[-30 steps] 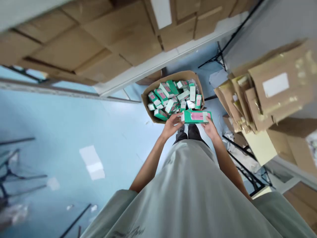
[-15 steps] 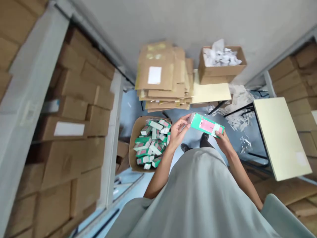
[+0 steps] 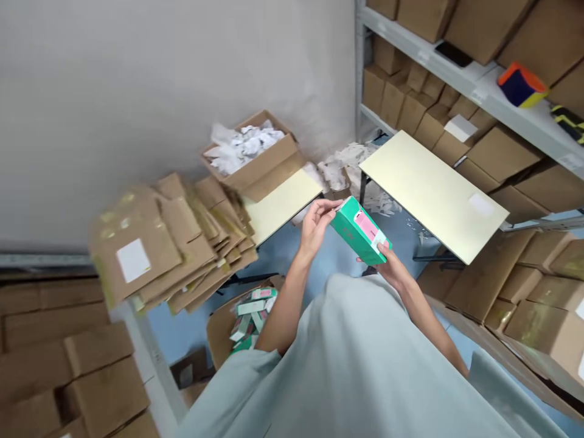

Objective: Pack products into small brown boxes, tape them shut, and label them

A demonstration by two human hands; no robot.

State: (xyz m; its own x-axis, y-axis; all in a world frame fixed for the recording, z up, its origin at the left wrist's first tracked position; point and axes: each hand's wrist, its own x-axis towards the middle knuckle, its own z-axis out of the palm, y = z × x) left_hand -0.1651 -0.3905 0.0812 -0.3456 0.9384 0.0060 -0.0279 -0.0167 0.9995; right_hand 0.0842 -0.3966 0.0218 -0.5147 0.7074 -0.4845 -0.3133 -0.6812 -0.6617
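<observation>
Head view: green box [image 3: 359, 231] slants steeper than before.

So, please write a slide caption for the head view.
Right hand holds a green and pink box, left hand at its other end, cardboard boxes on shelves beyond.

Your green-and-pink oblong card carton [image 3: 359, 233]: smooth | your pale loose cloth shirt [image 3: 356, 359]: matt (creased) | cream rectangular tabletop [image 3: 433, 194]: smooth
</observation>
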